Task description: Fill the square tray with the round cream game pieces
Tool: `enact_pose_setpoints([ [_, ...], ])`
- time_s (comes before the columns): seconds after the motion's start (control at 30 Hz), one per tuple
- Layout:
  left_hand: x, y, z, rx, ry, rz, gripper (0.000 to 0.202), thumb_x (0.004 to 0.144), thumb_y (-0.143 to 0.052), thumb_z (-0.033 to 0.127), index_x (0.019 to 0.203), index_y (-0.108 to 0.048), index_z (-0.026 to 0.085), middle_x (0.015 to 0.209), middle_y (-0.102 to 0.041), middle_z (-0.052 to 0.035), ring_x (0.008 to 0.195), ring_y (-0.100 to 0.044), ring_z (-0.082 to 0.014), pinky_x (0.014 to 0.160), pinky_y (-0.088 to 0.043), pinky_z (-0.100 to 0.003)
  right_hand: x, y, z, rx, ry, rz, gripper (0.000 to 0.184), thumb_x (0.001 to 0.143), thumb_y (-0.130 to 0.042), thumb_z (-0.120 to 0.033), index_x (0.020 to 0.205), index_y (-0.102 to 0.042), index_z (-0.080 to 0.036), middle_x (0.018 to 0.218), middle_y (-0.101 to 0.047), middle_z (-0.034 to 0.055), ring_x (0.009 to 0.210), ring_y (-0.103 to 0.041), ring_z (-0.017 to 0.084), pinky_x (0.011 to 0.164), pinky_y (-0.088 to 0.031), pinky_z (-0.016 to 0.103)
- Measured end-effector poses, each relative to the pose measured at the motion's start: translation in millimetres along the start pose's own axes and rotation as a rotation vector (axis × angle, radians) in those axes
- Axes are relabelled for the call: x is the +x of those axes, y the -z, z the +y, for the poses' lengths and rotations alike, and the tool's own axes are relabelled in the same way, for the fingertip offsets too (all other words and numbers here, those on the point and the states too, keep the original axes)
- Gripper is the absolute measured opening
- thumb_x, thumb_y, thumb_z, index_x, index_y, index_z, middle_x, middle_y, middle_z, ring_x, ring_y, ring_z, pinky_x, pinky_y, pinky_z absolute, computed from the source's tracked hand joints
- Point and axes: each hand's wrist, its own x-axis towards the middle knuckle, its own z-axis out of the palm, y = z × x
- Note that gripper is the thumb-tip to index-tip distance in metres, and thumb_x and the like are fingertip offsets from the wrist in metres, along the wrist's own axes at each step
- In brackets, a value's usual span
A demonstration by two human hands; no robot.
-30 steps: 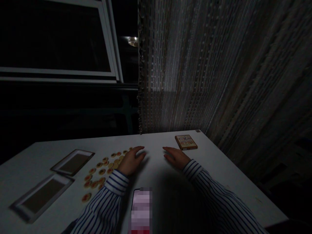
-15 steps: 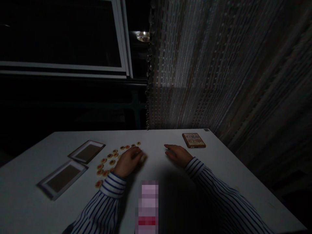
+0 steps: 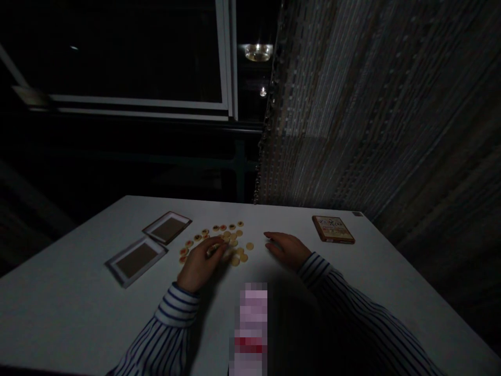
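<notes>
Round wooden Chinese chess pieces (image 3: pixel 197 237) lie on the white table, several with red or black characters showing. A looser group of plain-faced pieces (image 3: pixel 243 257) lies just right of my left hand (image 3: pixel 205 261). That hand is low over the pieces, thumb and index finger bent with a gap between them. Its other fingers are partly hidden, and its tips blur against the nearest pieces. My right hand (image 3: pixel 288 250) hovers at the right of the pieces, fingers apart and holding nothing. A single plain piece (image 3: pixel 249 246) lies between the hands.
Two shallow open box halves (image 3: pixel 167 227) lie on the left of the table (image 3: pixel 78 292). A flat brown printed box (image 3: pixel 333 230) lies at the far right. Beyond the back edge are a bead curtain (image 3: pixel 313 104) and a dark window. A pixelated patch covers the front middle.
My view has turned left, so the table's contents appear farther right. Several plain-faced pieces now show to the right of my left hand. The right hand keeps its open pose.
</notes>
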Motion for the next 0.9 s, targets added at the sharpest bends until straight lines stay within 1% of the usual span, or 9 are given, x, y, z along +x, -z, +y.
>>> enact_pose_setpoints([
  [0.1, -4.2, 4.2, -6.8, 0.007, 0.051, 0.022, 0.037, 0.071, -0.042, 0.045, 0.093, -0.057, 0.019, 0.099, -0.059, -0.0046, 0.097, -0.050, -0.0190, 0.086, -0.037, -0.032, 8.9, -6.4, -3.6, 0.018, 0.031, -0.015, 0.039, 0.079, -0.035, -0.036, 0.113, -0.046, -0.019, 0.110, -0.053, 0.0051, 0.100, -0.049, 0.018, 0.086, -0.038, 0.033],
  [0.23, -9.9, 9.7, -10.2, -0.030, 0.120, 0.028, 0.039, 0.071, -0.042, 0.046, 0.095, -0.057, 0.018, 0.102, -0.058, -0.0062, 0.098, -0.050, -0.0203, 0.084, -0.039, -0.033, 19.3, -12.2, -10.0, 0.043, 0.057, -0.027, 0.039, 0.079, -0.035, -0.037, 0.111, -0.047, -0.019, 0.108, -0.055, 0.0052, 0.099, -0.050, 0.018, 0.086, -0.038, 0.033],
  [0.4, -17.2, 16.3, -11.4, -0.077, 0.172, 0.052, 0.038, 0.072, -0.042, 0.044, 0.095, -0.056, 0.017, 0.098, -0.060, -0.0060, 0.088, -0.055, -0.0179, 0.078, -0.043, -0.029, 29.9, -15.6, -19.4, 0.032, 0.086, -0.090, 0.039, 0.079, -0.034, -0.036, 0.111, -0.048, -0.019, 0.109, -0.054, 0.0047, 0.099, -0.050, 0.018, 0.085, -0.038, 0.031],
  [0.53, -23.3, 21.1, -16.7, -0.107, 0.219, 0.075, 0.041, 0.073, -0.041, 0.044, 0.099, -0.054, 0.016, 0.097, -0.060, -0.0075, 0.079, -0.058, -0.0169, 0.071, -0.046, -0.029, 39.5, -20.1, -25.2, 0.034, 0.111, -0.112, 0.038, 0.079, -0.035, -0.036, 0.111, -0.048, -0.019, 0.110, -0.054, 0.0043, 0.099, -0.050, 0.018, 0.085, -0.038, 0.031],
  [0.6, -26.3, 23.8, -21.8, -0.111, 0.224, 0.095, 0.040, 0.073, -0.042, 0.044, 0.099, -0.054, 0.016, 0.096, -0.060, -0.0073, 0.080, -0.057, -0.0169, 0.071, -0.046, -0.029, 45.2, -23.2, -28.4, 0.042, 0.127, -0.119, 0.038, 0.079, -0.035, -0.036, 0.110, -0.048, -0.020, 0.109, -0.055, 0.0044, 0.098, -0.050, 0.018, 0.085, -0.038, 0.031],
  [0.73, -32.3, 31.0, -34.7, -0.083, 0.242, 0.171, 0.039, 0.070, -0.046, 0.044, 0.094, -0.057, 0.017, 0.099, -0.060, -0.0061, 0.086, -0.056, -0.0178, 0.076, -0.043, -0.029, 56.9, -29.5, -38.8, 0.050, 0.147, -0.143, 0.037, 0.079, -0.034, -0.036, 0.108, -0.051, -0.019, 0.107, -0.056, 0.0050, 0.096, -0.051, 0.018, 0.083, -0.038, 0.029],
  [0.83, -37.6, 37.9, -42.6, -0.114, 0.267, 0.187, 0.039, 0.071, -0.044, 0.044, 0.096, -0.056, 0.016, 0.102, -0.059, -0.0069, 0.087, -0.056, -0.0181, 0.076, -0.044, -0.030, 64.8, -33.5, -50.0, 0.051, 0.165, -0.153, 0.036, 0.080, -0.034, -0.035, 0.106, -0.052, -0.020, 0.107, -0.056, 0.0045, 0.095, -0.052, 0.018, 0.082, -0.038, 0.028],
  [0.9, -41.5, 42.4, -46.3, -0.135, 0.270, 0.195, 0.039, 0.072, -0.043, 0.043, 0.096, -0.056, 0.016, 0.100, -0.060, -0.0076, 0.087, -0.056, -0.0184, 0.076, -0.044, -0.030, 69.7, -35.4, -57.9, 0.052, 0.181, -0.165, 0.034, 0.080, -0.034, -0.033, 0.105, -0.052, -0.020, 0.105, -0.057, 0.0044, 0.094, -0.052, 0.017, 0.081, -0.038, 0.027],
])
